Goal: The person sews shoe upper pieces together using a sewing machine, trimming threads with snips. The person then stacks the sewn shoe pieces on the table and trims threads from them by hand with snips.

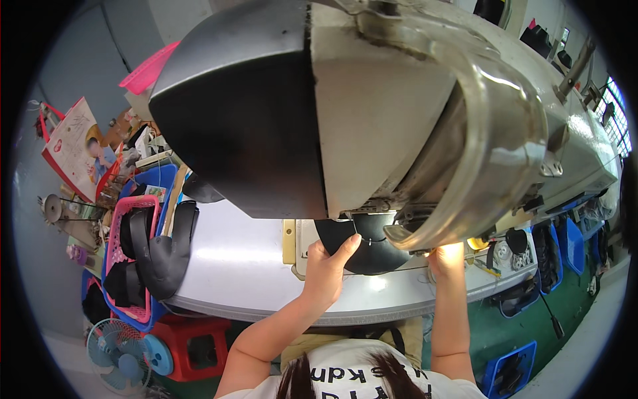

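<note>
Here's the pale worktable, bearing a big sewing machine, a curved black piece and, rightward, small metal parts!

Black letters mark the white shirt; partly covered.

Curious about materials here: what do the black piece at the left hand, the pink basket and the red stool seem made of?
The black piece looks like leather or a synthetic, smooth with low sheen; I can't tell which. The pink basket seems moulded plastic: bright, even colour, openwork wall. The red stool is probably smooth plastic too, uniformly coloured with a cut-out side.
</note>
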`<action>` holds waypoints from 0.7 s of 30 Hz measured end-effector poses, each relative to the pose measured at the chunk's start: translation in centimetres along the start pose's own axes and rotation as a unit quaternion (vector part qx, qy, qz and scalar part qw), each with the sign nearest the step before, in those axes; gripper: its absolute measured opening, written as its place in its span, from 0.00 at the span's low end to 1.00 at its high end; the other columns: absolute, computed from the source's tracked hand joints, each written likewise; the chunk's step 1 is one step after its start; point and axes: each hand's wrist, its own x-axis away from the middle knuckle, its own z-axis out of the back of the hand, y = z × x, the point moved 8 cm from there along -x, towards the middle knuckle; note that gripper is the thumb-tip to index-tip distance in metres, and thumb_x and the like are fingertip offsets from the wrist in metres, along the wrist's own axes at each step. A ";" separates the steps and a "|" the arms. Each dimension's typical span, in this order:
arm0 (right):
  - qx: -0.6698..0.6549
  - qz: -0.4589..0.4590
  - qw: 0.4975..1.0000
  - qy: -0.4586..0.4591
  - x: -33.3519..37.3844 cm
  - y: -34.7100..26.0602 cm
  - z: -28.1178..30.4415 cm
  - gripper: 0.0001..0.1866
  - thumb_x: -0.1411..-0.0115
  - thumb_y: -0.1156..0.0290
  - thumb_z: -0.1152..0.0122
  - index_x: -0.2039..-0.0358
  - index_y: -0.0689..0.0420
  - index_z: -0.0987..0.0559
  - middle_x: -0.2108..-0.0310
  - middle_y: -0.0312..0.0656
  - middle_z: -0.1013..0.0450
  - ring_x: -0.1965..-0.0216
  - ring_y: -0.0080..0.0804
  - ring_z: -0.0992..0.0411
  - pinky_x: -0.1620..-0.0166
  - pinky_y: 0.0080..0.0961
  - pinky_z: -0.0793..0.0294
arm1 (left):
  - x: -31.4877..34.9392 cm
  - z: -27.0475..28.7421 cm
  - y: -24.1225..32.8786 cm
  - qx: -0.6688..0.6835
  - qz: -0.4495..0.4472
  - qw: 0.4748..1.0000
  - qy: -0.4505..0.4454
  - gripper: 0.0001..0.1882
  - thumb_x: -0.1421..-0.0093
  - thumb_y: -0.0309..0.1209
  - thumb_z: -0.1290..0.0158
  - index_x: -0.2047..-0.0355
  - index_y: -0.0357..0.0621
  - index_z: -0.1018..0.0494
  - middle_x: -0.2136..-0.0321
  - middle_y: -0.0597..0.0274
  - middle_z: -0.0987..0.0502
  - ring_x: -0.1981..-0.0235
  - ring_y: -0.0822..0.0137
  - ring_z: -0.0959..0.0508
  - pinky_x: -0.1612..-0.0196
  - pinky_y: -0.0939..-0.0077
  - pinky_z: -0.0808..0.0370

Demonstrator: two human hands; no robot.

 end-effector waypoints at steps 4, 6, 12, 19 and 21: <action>0.015 0.052 0.999 -0.001 -0.1 -1.1 -0.3 0.14 0.50 0.66 0.45 0.64 0.56 0.33 0.74 0.36 0.32 0.77 0.25 0.31 0.81 0.18 0.30 | 0.2 0.0 0.1 -0.045 -0.024 0.999 -0.002 0.06 0.50 0.26 0.48 0.72 0.37 0.31 0.74 0.66 0.28 0.73 0.78 0.30 0.67 0.84 0.33; 0.009 0.037 0.998 -0.047 -0.2 -0.8 -0.5 0.16 0.51 0.66 0.44 0.63 0.57 0.34 0.75 0.36 0.32 0.77 0.25 0.31 0.80 0.18 0.30 | 0.3 -0.1 0.1 -0.030 -0.035 0.999 -0.008 0.07 0.50 0.26 0.48 0.71 0.37 0.31 0.73 0.65 0.28 0.73 0.78 0.30 0.67 0.84 0.33; 0.028 -0.011 0.999 -0.023 -0.3 -0.5 -0.8 0.09 0.49 0.75 0.51 0.67 0.58 0.38 0.81 0.41 0.34 0.86 0.26 0.35 0.83 0.19 0.33 | 0.0 -0.1 0.0 0.001 -0.030 1.000 -0.008 0.06 0.51 0.26 0.47 0.73 0.38 0.30 0.75 0.67 0.27 0.75 0.79 0.30 0.68 0.85 0.33; -0.002 0.030 0.999 -0.037 -0.5 0.1 -0.1 0.12 0.49 0.71 0.47 0.63 0.57 0.34 0.72 0.36 0.32 0.75 0.24 0.31 0.82 0.15 0.32 | 0.1 -0.2 -0.2 -0.060 -0.031 0.998 -0.016 0.06 0.51 0.28 0.47 0.75 0.40 0.30 0.79 0.69 0.28 0.79 0.82 0.32 0.76 0.87 0.33; -0.002 0.023 1.000 0.000 -0.5 0.5 0.7 0.12 0.50 0.71 0.47 0.63 0.57 0.34 0.72 0.36 0.32 0.75 0.24 0.31 0.82 0.15 0.32 | -0.1 -0.1 -0.1 -0.062 -0.048 0.997 -0.019 0.05 0.51 0.28 0.46 0.76 0.40 0.31 0.79 0.70 0.28 0.80 0.81 0.32 0.77 0.86 0.33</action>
